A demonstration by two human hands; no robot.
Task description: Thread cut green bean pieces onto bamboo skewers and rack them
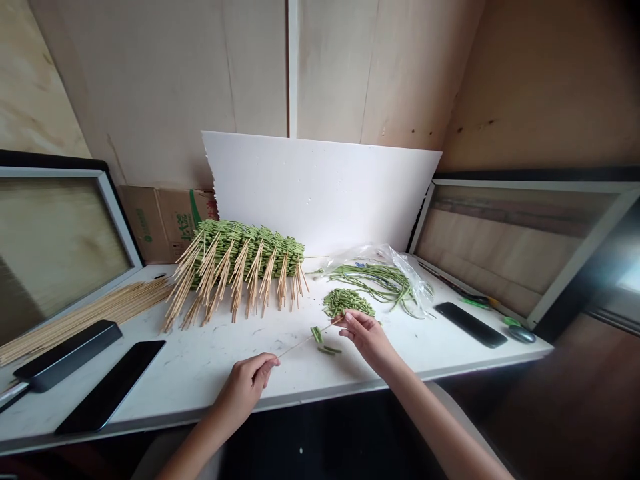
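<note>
My left hand [249, 381] pinches the near end of a thin bamboo skewer [300, 343] above the white table [200, 373]. A few short green bean pieces [317, 334] are threaded on the skewer. My right hand [365, 331] is closed at the skewer's far tip, fingers pinched there on a green piece. Two loose bean pieces [329, 350] lie on the table just below the skewer. Just beyond my right hand is a small pile of cut green bean pieces [346, 302].
A large stack of finished bean skewers [240, 263] lies at the back. Bare skewers [85, 313] lie at left, beside a cleaver [60, 357] and a black phone [113, 385]. A plastic bag of long beans [383, 277], another phone [470, 325] and a white foam board [320, 190] sit at right and behind.
</note>
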